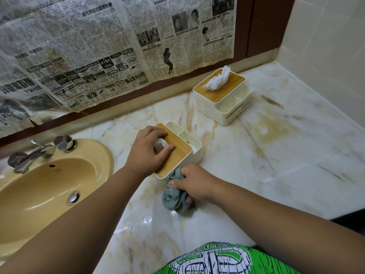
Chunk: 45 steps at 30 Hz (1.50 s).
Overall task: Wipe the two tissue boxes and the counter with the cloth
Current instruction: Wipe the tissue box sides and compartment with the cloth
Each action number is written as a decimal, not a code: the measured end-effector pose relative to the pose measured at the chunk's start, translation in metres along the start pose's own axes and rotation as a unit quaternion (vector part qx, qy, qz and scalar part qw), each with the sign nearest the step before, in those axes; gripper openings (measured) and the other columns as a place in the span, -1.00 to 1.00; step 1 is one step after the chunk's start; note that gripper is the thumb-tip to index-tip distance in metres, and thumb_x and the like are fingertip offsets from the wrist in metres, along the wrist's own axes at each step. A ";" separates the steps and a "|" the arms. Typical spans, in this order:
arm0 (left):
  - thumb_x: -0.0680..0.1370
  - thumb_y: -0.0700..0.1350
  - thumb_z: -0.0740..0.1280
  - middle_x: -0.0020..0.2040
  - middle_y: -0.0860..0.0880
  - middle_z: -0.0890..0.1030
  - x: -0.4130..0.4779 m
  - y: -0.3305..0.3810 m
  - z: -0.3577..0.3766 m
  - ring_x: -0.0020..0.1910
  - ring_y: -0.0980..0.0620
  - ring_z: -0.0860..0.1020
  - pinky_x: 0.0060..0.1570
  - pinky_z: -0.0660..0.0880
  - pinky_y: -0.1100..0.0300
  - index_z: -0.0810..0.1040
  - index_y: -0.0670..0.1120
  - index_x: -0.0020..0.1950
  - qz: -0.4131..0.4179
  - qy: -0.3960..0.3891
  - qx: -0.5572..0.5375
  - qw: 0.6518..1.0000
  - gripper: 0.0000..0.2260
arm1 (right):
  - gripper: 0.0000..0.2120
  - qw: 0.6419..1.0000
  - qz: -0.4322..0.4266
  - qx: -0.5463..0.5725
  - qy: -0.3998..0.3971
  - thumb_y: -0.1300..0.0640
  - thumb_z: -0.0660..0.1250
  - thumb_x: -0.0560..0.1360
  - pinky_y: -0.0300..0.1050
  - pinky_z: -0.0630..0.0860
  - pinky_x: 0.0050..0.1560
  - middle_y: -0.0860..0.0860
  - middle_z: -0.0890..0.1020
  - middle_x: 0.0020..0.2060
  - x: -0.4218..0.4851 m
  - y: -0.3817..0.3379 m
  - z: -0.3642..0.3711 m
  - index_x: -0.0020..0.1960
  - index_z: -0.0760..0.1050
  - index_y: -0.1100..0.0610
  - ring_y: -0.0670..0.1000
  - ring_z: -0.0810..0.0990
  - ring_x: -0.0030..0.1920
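Single view logged: head-worn (wide-angle lens, per the rig note). The scene is looked down on from above and behind both forearms (pixel 83 210), facing forward toward the newspaper-covered wall (pixel 88 56) at the back of the counter (pixel 296 165). Range is close: the left hand (pixel 146 153) and the right hand (pixel 195 184), closed round the cloth (pixel 173 198), are framed just below centre. Beyond the left fingertips, up and to the right, the far tissue box (pixel 213 107) is taken in. Left of those fingers, the sink (pixel 39 194) is cut by the frame edge. A green printed garment (pixel 217 258) is caught at the bottom edge, directly beneath the camera.
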State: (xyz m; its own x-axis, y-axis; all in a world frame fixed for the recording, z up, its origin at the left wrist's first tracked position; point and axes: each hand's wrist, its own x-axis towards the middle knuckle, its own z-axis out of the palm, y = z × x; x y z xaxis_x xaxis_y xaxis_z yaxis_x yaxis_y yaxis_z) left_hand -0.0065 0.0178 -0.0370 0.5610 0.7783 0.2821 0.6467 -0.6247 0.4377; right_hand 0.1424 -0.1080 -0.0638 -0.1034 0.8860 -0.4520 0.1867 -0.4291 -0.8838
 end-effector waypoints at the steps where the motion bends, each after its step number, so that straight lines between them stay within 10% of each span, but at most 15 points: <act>1: 0.49 0.22 0.38 0.16 0.10 0.51 0.000 0.000 0.000 0.19 0.02 0.48 0.21 0.46 0.06 0.60 0.00 0.22 0.000 0.000 -0.001 1.000 -0.58 | -0.65 1.000 0.005 0.013 -0.009 0.03 0.42 0.55 -0.04 0.63 -0.29 0.21 0.69 -0.05 0.001 0.003 0.005 0.07 0.55 0.34 0.13 0.66 -0.25; 20: 0.48 0.17 0.41 0.15 0.09 0.52 0.000 0.001 0.001 0.18 0.02 0.46 0.16 0.39 0.18 0.61 -0.01 0.20 0.001 0.006 -0.005 1.000 -0.62 | -0.70 0.991 0.071 -0.070 0.093 0.09 0.39 0.58 -0.09 0.49 -0.41 0.10 0.45 -0.31 0.009 -0.013 -0.057 -0.23 0.34 0.12 0.09 0.47 -0.45; 37: 0.48 0.19 0.40 0.16 0.09 0.52 -0.001 0.001 0.000 0.19 0.05 0.45 0.17 0.35 0.23 0.61 -0.02 0.21 -0.005 0.010 0.000 1.000 -0.60 | -0.84 0.996 0.034 0.050 -0.062 0.12 0.36 0.59 -0.24 0.43 -0.51 0.06 0.56 -0.28 -0.005 -0.020 -0.014 -0.16 0.54 0.12 -0.06 0.48 -0.40; 45: 0.48 0.17 0.43 0.15 0.09 0.52 -0.001 0.001 0.002 0.16 0.04 0.45 0.15 0.40 0.15 0.61 0.01 0.19 -0.008 0.013 -0.011 1.000 -0.63 | -0.81 0.978 0.002 0.182 0.106 0.12 0.37 0.59 -0.21 0.39 -0.51 0.08 0.64 -0.29 -0.016 -0.009 -0.055 -0.01 0.60 0.27 -0.08 0.54 -0.45</act>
State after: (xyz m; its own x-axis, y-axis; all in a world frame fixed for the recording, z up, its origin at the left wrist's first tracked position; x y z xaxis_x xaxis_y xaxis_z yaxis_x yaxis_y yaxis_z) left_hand -0.0054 0.0161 -0.0384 0.5359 0.7902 0.2974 0.6439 -0.6103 0.4614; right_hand 0.1963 -0.1088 -0.0416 0.1092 0.8841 -0.4544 -0.1765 -0.4326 -0.8841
